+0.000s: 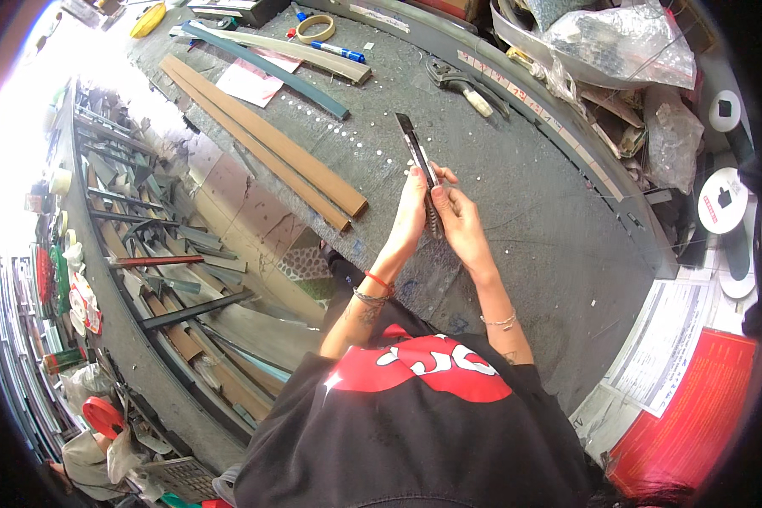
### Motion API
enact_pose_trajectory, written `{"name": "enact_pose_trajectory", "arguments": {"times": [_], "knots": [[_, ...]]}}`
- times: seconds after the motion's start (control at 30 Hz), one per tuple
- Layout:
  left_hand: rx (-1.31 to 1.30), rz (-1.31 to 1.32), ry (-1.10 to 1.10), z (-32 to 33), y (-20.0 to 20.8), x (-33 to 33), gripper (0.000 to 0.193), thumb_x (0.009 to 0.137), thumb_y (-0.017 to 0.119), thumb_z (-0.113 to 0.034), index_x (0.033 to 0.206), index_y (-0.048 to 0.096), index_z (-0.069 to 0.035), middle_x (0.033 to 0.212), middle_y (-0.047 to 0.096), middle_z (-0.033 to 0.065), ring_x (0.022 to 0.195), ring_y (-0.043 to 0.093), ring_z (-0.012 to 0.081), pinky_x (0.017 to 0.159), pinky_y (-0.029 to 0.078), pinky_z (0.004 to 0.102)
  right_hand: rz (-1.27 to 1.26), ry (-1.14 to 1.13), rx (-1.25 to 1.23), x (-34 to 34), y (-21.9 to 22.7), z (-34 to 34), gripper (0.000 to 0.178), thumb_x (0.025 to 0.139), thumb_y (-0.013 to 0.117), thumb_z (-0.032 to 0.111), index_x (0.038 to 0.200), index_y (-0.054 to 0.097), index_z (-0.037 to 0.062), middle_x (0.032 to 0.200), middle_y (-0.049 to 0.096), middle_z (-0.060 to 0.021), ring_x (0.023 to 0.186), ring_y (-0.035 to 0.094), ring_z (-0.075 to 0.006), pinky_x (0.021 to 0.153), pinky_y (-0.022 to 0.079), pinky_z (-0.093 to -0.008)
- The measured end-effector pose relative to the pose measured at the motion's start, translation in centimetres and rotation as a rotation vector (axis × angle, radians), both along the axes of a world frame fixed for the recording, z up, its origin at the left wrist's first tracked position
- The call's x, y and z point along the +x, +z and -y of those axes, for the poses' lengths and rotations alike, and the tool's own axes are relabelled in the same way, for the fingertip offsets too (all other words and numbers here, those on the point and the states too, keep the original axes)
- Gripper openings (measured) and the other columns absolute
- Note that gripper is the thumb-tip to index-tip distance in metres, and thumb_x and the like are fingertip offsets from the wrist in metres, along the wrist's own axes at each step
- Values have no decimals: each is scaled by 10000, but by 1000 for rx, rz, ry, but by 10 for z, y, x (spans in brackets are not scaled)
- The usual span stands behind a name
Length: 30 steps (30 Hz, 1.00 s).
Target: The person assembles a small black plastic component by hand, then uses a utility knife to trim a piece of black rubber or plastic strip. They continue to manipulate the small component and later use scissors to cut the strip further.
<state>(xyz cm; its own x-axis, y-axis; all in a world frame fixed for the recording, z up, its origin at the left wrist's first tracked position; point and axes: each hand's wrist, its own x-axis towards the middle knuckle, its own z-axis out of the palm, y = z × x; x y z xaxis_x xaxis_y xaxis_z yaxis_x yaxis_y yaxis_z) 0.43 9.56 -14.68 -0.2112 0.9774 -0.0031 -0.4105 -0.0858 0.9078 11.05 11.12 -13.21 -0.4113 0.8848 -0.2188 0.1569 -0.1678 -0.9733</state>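
Note:
Above the grey workbench [516, 229], I hold a snap-off utility knife [416, 146] between both hands. Its dark blade end points away and slightly left, and its handle runs back between my palms. My left hand [409, 210] is closed along the handle's left side. On the other side, my right hand [457, 218] grips the handle with the thumb against it. Part of the handle is hidden by my fingers. Left of my hands, two long brown strips [262, 140] lie side by side on the bench.
Farther back lie a blue-grey strip [267, 69], a tape roll [315, 28], a blue marker [339, 52] and a clamp-like tool with a pale handle [477, 103]. A raised metal edge carries a measuring tape [533, 100]. At left, a rack [157, 279] holds many offcuts.

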Motion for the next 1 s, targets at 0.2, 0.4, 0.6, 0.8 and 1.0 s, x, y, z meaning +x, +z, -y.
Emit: {"name": "enact_pose_trajectory", "arguments": {"times": [0.2,0.4,0.6,0.8,1.0], "knots": [[49,7,59,1,-2,4,494,955,287,-498,957,486,-46,882,544,55,810,498,126,761,422,272,-473,-86,-338,-11,0,6,309,933,496,282,1068,561,11,884,557,23,753,515,-35,654,433,-206],[5,35,124,4,9,11,489,956,306,-486,914,492,-35,830,535,52,751,493,114,712,429,258,-551,-145,-314,-17,2,14,346,934,501,244,1184,527,7,1065,536,9,976,501,-59,850,399,-208],[16,97,156,1,8,6,505,948,308,-509,913,485,-38,792,519,41,728,472,111,682,414,254,-566,-166,-138,-31,2,15,360,931,525,232,1202,517,-5,1060,536,15,962,483,-50,847,396,-206],[8,81,216,8,6,2,506,948,301,-515,888,484,-47,781,506,33,710,451,103,661,393,242,-525,-138,-96,-38,-9,23,282,940,500,210,1111,539,-11,977,540,4,891,468,-40,798,401,-201],[22,-1,240,9,16,-14,511,952,294,-506,888,501,-42,803,523,41,715,462,93,657,393,233,-463,-73,-173,-29,-10,29,238,928,462,148,1082,534,-18,885,551,-6,762,483,-36,670,403,-164]]}}
